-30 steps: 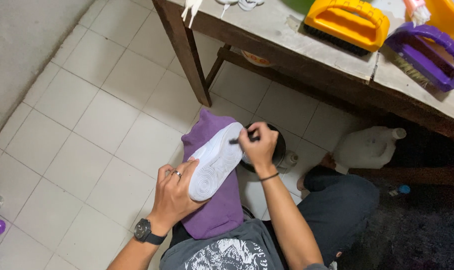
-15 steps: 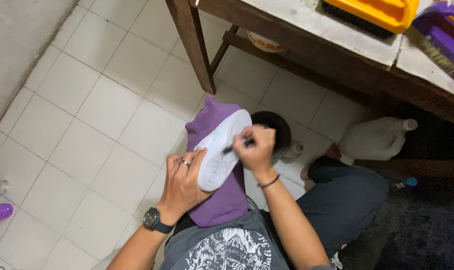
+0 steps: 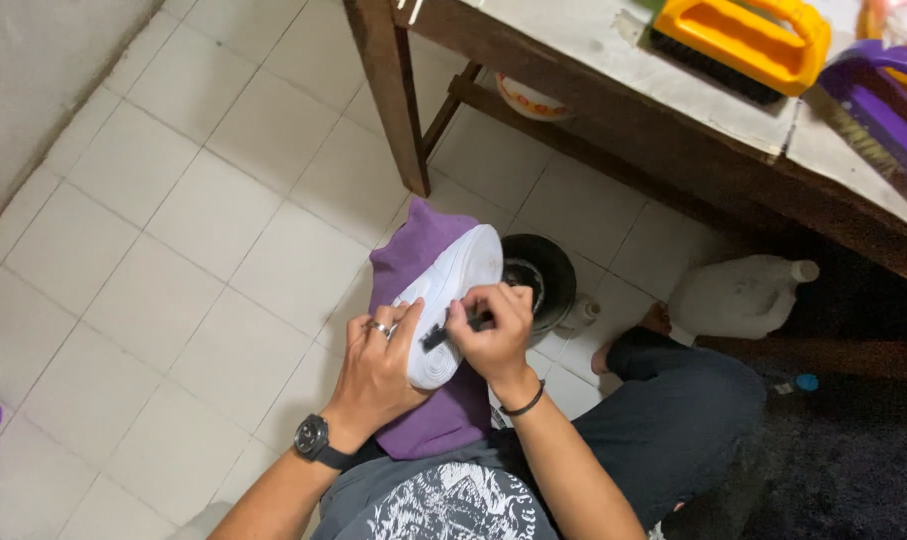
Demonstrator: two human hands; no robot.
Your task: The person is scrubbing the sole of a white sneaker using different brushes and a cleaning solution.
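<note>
A white shoe (image 3: 454,290) rests sole-side toward me on a purple cloth (image 3: 424,250) draped over my lap. My left hand (image 3: 379,365), with a ring and a black wristwatch, grips the shoe's near end from below. My right hand (image 3: 494,335) is closed on a small dark brush (image 3: 442,333) whose head presses against the shoe's white edge. Just past the shoe, a black round container (image 3: 546,280) sits on the floor.
A wooden table (image 3: 594,110) stands ahead, its leg (image 3: 394,100) close to the shoe. An orange scrub brush (image 3: 744,40) and a purple one (image 3: 879,105) lie on top. A white plastic jug (image 3: 739,295) lies at right. White floor tiles (image 3: 174,250) spread to the left.
The right hand with the brush has moved down along the shoe toward its near end. The head view has shifted, bringing the shoe lower in the picture.
</note>
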